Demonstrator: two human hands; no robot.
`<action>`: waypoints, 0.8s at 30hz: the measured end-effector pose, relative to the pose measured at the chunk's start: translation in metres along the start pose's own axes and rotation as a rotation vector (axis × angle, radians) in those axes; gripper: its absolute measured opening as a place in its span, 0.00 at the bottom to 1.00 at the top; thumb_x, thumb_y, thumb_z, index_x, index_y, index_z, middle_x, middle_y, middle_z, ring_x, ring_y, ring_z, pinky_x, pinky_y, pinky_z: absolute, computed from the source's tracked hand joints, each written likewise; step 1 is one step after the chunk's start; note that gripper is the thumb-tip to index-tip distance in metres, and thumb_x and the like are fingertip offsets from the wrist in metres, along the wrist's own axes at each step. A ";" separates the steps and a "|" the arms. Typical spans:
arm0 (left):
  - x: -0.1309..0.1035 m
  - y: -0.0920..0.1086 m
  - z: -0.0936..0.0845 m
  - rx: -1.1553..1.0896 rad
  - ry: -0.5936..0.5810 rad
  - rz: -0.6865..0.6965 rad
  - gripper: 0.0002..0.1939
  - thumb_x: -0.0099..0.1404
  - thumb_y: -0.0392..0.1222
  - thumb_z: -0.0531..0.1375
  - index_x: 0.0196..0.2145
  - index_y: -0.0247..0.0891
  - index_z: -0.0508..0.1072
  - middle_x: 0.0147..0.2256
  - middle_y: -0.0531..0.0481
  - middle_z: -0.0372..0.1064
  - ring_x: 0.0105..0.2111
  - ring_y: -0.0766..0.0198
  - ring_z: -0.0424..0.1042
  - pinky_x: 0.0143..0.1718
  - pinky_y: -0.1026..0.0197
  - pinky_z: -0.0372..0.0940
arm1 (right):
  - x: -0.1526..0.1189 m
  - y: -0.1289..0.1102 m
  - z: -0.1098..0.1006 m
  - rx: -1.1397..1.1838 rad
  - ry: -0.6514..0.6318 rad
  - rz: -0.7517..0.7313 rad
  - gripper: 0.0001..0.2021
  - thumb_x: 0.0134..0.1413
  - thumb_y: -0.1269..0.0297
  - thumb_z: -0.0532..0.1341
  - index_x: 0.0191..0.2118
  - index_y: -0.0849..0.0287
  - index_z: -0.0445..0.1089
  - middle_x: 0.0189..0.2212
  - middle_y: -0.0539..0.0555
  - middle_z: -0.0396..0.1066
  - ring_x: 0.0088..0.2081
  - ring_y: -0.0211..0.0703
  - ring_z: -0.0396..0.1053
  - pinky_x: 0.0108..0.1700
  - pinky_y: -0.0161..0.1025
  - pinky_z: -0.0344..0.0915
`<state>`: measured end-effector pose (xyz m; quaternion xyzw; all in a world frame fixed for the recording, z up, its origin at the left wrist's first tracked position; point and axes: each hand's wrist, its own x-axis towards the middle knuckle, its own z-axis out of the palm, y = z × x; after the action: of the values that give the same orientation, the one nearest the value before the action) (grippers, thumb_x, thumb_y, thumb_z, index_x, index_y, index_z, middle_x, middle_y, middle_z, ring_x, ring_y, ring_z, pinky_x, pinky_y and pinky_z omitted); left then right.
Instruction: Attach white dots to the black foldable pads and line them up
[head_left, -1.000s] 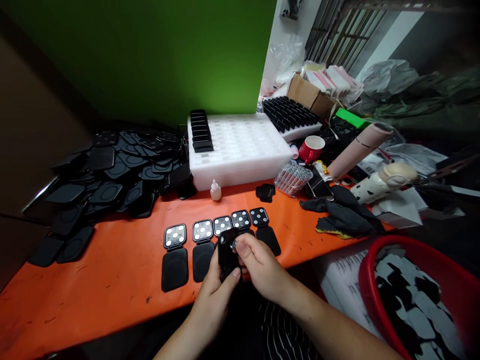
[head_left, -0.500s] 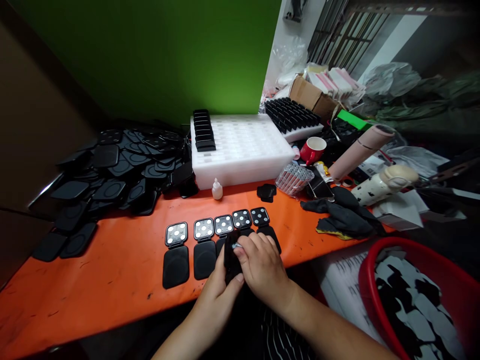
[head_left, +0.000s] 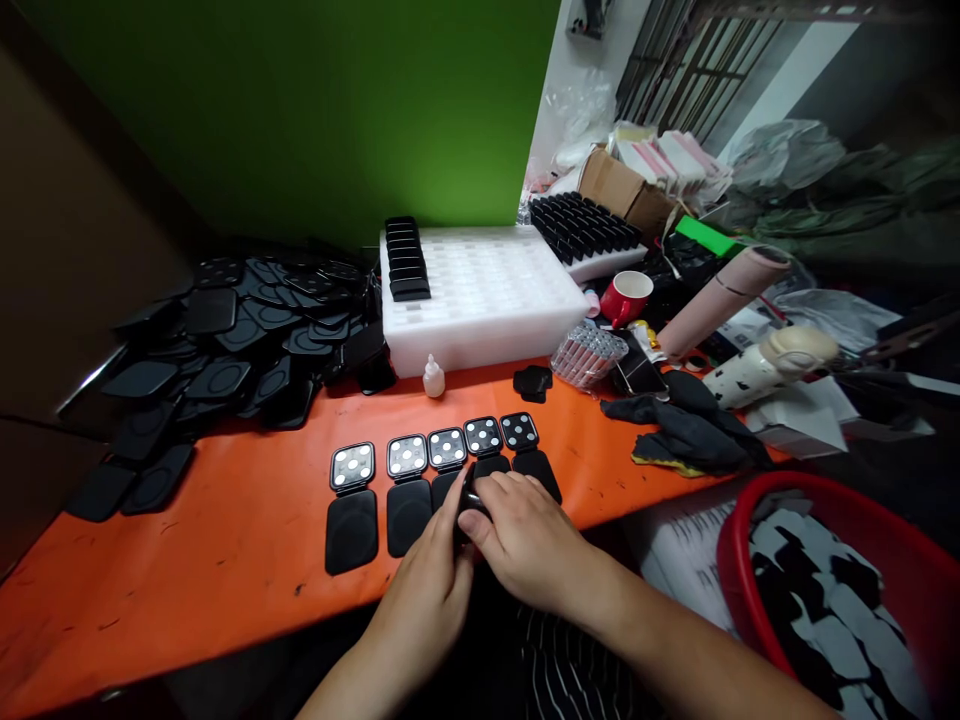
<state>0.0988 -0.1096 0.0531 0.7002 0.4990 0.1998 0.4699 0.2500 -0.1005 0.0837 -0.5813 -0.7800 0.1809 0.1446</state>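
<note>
Both hands meet at the front edge of the orange table (head_left: 247, 590). My left hand (head_left: 439, 560) is wrapped round a small black part (head_left: 469, 492), mostly covered by fingers. From the right, my right hand (head_left: 517, 530) grips the same part, its thumb bent over it. Just beyond the hands lies a row of several opened black square cases, among them one at the left with white dots on its upper half (head_left: 352, 466) and a plain black lower half (head_left: 351, 532). The nearest cases are partly hidden by my fingers.
Black cases (head_left: 217, 312) are heaped at the left. Behind stands a white foam tray (head_left: 480, 345) with a dropper bottle (head_left: 433, 378) before it. To the right are a red mug (head_left: 627, 300), wrapped cylinders (head_left: 589, 355), dark gloves (head_left: 679, 432) and a red basin (head_left: 739, 560).
The black part has turned edge-on between my hands. My left fingers have straightened along it, and my right thumb has shifted onto it. The silvery screw-like piece at my right fingertips no longer shows.
</note>
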 end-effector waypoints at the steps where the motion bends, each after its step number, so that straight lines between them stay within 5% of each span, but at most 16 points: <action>1: 0.000 0.001 0.000 -0.004 -0.004 0.002 0.29 0.66 0.39 0.45 0.62 0.47 0.37 0.61 0.48 0.44 0.59 0.60 0.48 0.58 0.51 0.49 | 0.001 0.001 -0.001 0.038 -0.003 -0.006 0.14 0.59 0.55 0.47 0.33 0.59 0.62 0.31 0.53 0.66 0.35 0.42 0.61 0.38 0.39 0.54; 9: 0.002 0.007 0.006 -0.258 0.020 0.003 0.25 0.66 0.42 0.46 0.60 0.40 0.47 0.54 0.42 0.58 0.53 0.55 0.59 0.51 0.53 0.59 | 0.008 -0.003 0.013 0.214 0.174 -0.127 0.13 0.56 0.60 0.52 0.24 0.59 0.60 0.23 0.49 0.62 0.28 0.37 0.59 0.34 0.36 0.54; 13: 0.003 0.003 0.009 -0.415 0.156 -0.102 0.29 0.64 0.41 0.50 0.60 0.37 0.46 0.56 0.42 0.55 0.56 0.56 0.55 0.55 0.54 0.53 | 0.005 -0.010 0.014 0.119 0.097 -0.035 0.12 0.59 0.59 0.51 0.28 0.59 0.62 0.27 0.50 0.66 0.31 0.39 0.61 0.36 0.37 0.55; 16: 0.005 0.000 0.008 -0.376 0.123 -0.069 0.29 0.64 0.41 0.49 0.61 0.39 0.44 0.59 0.43 0.50 0.58 0.58 0.50 0.58 0.53 0.47 | 0.002 -0.012 0.010 0.087 0.030 0.016 0.10 0.60 0.62 0.49 0.32 0.59 0.63 0.30 0.51 0.68 0.34 0.40 0.63 0.38 0.38 0.56; 24: 0.003 -0.005 0.004 -0.094 0.098 0.005 0.29 0.64 0.38 0.49 0.61 0.43 0.43 0.59 0.43 0.50 0.58 0.55 0.52 0.57 0.49 0.50 | -0.002 -0.015 0.004 0.006 -0.021 0.005 0.11 0.59 0.62 0.49 0.31 0.59 0.64 0.29 0.53 0.68 0.34 0.43 0.63 0.38 0.40 0.57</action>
<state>0.1001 -0.1084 0.0460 0.6680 0.5096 0.2583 0.4768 0.2361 -0.1064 0.0868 -0.5808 -0.7795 0.1898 0.1379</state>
